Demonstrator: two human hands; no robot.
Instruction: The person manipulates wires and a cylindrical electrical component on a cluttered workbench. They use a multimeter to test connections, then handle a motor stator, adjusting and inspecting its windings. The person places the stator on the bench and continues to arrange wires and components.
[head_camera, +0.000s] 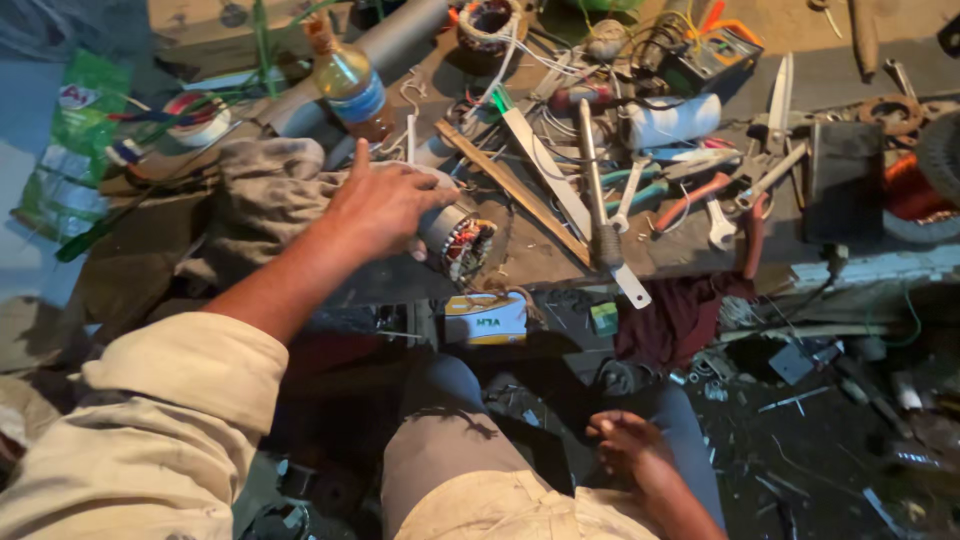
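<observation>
My left hand (383, 205) reaches forward over the cluttered workbench (540, 262) and grips the top of a round motor stator (458, 238) with copper windings, lying on its side near the bench's front edge. A grey rag (262, 195) lies just left of that hand. My right hand (628, 443) rests low by my knee, fingers loosely curled, holding nothing that I can see.
Pliers (690, 195), wrenches, a flat metal bar (598, 190), a wooden stick, a white roll (672, 120), a meter (712, 58) and a bottle (348, 82) crowd the bench. A small yellow box (486, 318) sits under its edge. Scraps litter the dark floor at right.
</observation>
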